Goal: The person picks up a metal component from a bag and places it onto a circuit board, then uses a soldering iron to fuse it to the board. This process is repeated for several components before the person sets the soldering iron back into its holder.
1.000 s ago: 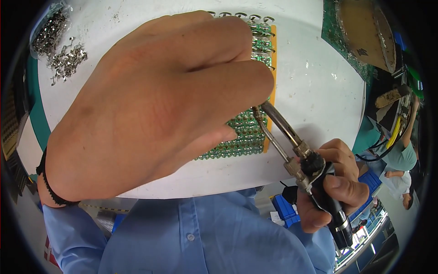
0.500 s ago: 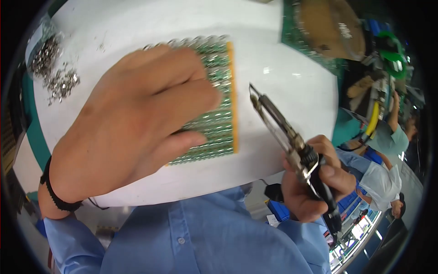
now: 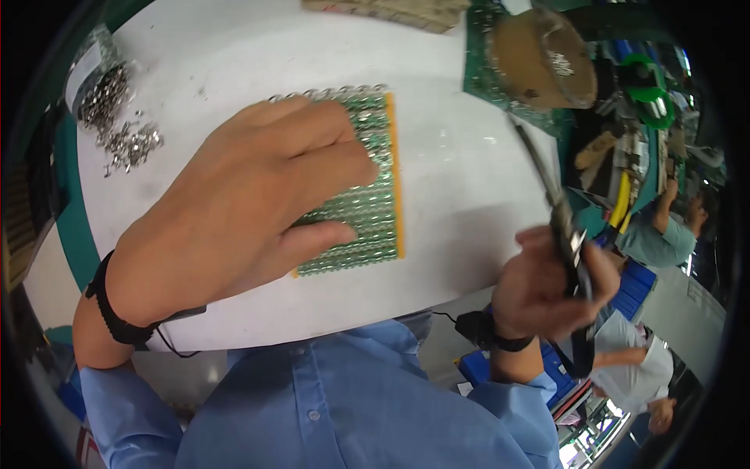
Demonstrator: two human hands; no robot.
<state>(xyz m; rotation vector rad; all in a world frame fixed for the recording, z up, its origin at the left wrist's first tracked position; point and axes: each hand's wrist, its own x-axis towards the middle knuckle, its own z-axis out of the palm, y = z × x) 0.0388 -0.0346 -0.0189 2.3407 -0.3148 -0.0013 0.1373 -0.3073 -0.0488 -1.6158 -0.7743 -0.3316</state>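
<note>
A green circuit board panel (image 3: pixel 359 227) with rows of shiny metal parts and a yellow-orange edge strip lies on the white tabletop. Over its left part rests my left hand (image 3: pixel 242 187), fingers curled under and thumb along the panel. Its fingertips are hidden, so whether it pinches a small part does not show. To the right of the panel, my right hand (image 3: pixel 539 285) is closed around the dark handle of a soldering iron (image 3: pixel 556 205). The iron's slim metal shaft points up and away, raised clear of the panel and slightly blurred.
Loose small metal parts (image 3: pixel 134 147) spill from a clear plastic bag (image 3: pixel 95 76) at the far left. A brown roll-shaped object (image 3: pixel 539 59) sits on a green sheet at the far right. Brown material (image 3: pixel 391 9) lies along the back. Two other people are beyond the table at right.
My right hand has swung the soldering iron right, away from the panel, its tip now farther off. My left hand stays over the panel. The whole view has shifted slightly.
</note>
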